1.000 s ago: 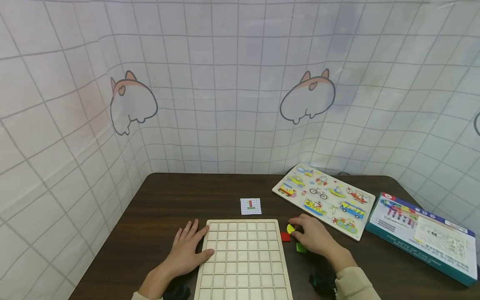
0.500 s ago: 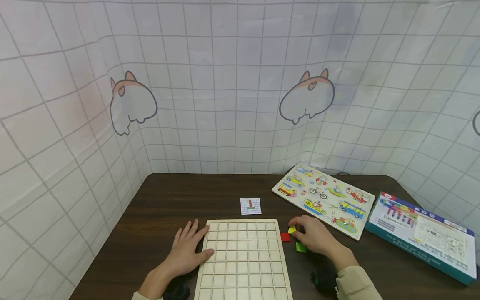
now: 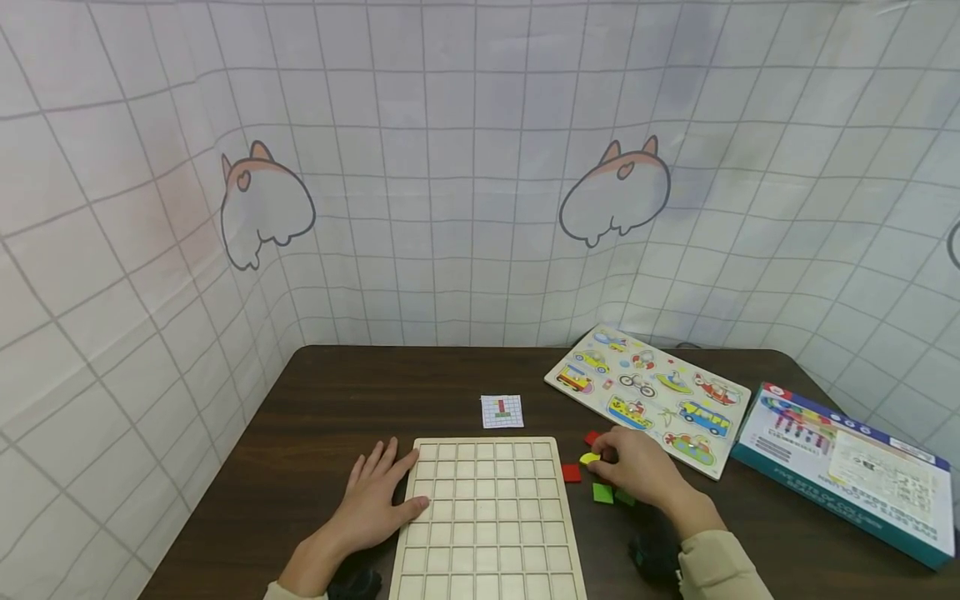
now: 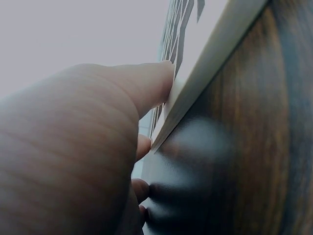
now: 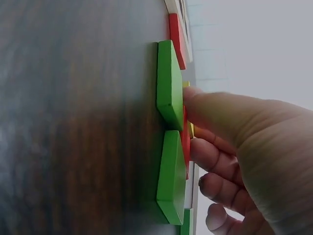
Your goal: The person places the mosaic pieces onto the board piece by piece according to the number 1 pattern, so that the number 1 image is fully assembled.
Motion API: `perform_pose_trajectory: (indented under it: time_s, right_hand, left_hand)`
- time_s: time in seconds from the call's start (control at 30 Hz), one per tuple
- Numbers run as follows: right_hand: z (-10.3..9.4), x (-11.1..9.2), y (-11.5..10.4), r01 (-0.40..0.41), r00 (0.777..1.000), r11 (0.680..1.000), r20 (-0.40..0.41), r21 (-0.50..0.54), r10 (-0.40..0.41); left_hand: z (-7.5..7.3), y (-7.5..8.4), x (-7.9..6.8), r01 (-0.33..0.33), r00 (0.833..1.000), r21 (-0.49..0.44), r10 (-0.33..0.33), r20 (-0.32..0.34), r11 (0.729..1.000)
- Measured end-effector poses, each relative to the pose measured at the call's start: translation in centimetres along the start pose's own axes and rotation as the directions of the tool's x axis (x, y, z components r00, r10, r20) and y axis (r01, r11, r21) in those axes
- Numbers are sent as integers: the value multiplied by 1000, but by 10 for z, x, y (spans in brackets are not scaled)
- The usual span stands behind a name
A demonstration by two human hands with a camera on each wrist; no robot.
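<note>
My left hand (image 3: 367, 508) rests at the left edge of a pale wooden grid board (image 3: 476, 533), fingers spread, thumb on the board's rim. In the left wrist view the thumb touches the board's side (image 4: 195, 73). To the right of the board, my right hand (image 3: 643, 473) pinches a yellow piece with a curved edge (image 3: 588, 458) between thumb and finger, low over the table. Around it lie a red square tile (image 3: 572, 473), another red piece (image 3: 592, 437), and a green tile (image 3: 602, 493) with a second green one (image 3: 624, 497) partly under the hand.
A small card with a red and green pattern on a grid (image 3: 502, 412) lies beyond the board. Farther right are a picture puzzle board with vehicles (image 3: 656, 396) and a teal-sided box (image 3: 840, 479). A tiled-print curtain (image 3: 480, 208) surrounds the table.
The yellow piece has turned in my right hand's fingers and shifted slightly right with the hand. More of the red and green pieces shows. My left hand has stayed put.
</note>
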State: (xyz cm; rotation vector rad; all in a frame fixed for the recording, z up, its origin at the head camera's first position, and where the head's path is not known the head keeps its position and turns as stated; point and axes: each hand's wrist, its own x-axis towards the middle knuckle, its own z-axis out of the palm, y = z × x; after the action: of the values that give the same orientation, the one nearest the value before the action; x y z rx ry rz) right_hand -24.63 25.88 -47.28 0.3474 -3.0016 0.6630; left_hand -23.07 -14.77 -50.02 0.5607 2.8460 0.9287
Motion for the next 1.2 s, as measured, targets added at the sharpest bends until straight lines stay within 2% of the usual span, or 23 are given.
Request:
perform_pose_trajectory:
  time_s: [0.2,0.47,0.77,1.03,1.2]
  right_hand:
    - [1,0,1,20,997,999,-70,-25,-21]
    - [2,1,-9,44,994,997,-98,66,-37]
    - [9,3,-29,77,992,994,-101,74,-70]
    - [12,-1,-57,196,977,967,-118,161,-178]
    - [15,-4,-72,187,978,968,-121,166,-168]
  left_hand:
    - [0,-1,0,1,1000,3,-1,0,1000]
    - [-1,-1,2,-7,1000,11,7,-13,1000]
    - [0,0,2,-9,1000,9,9,-22,1000]
    - [0,-1,2,0,1000,15,1,-20,1000]
    - [1,0,-1,-3,1000,11,3,-20,1000]
